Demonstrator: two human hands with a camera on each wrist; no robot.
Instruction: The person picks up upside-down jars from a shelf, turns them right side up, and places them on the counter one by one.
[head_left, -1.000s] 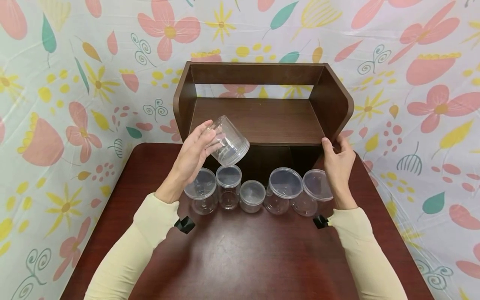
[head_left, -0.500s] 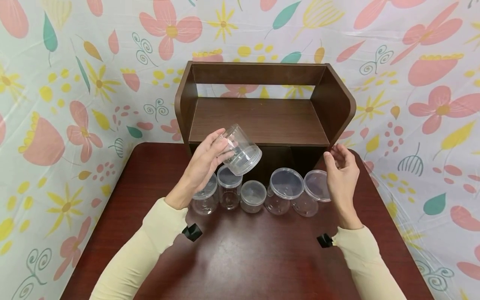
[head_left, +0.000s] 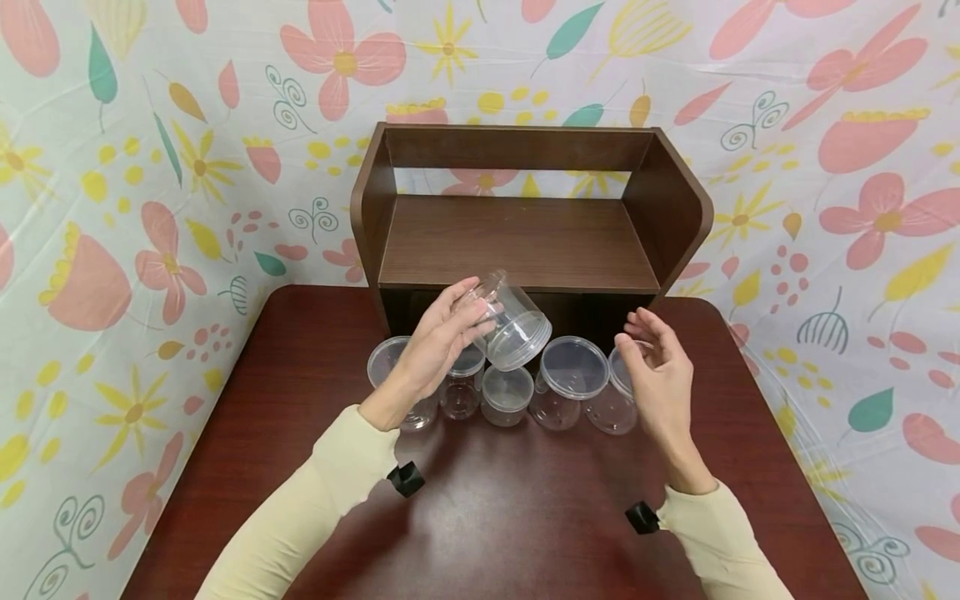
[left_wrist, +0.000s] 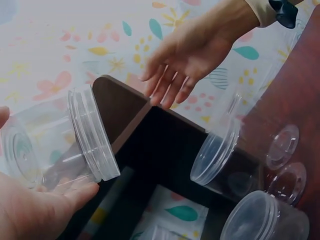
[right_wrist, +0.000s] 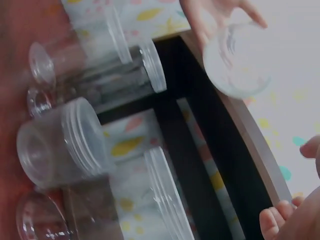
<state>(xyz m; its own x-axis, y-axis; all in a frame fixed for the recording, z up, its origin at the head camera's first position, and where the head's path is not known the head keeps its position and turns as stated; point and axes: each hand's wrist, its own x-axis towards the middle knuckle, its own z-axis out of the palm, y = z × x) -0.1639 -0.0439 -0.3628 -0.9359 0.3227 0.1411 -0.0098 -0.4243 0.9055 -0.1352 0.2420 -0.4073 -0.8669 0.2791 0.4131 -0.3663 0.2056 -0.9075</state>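
Note:
A clear lidded plastic jar (head_left: 514,330) is gripped by my left hand (head_left: 438,342), fingers and thumb around its base end. It is held tilted, lid (left_wrist: 95,135) towards the lower right, above the row of jars. My right hand (head_left: 663,379) is raised at the right with loosely bent fingers and nothing in it, apart from the held jar. Below it stands the rightmost jar (head_left: 611,411), partly hidden by that hand. The leftmost jar (head_left: 386,360) is partly covered by my left hand. A small frosted jar (head_left: 507,397) stands mid-row.
A dark brown shelf unit (head_left: 517,242) stands at the back of the red-brown table (head_left: 480,525). Its lower compartment lies behind the jar row, where a wide-lidded jar (head_left: 573,371) and a narrow jar (head_left: 461,396) also stand. A flower-printed cloth (head_left: 187,125) hangs behind.
My left hand has carried the tilted jar right and down, away from the shelf front. My right hand has let go of the shelf's right edge and moved down and inward.

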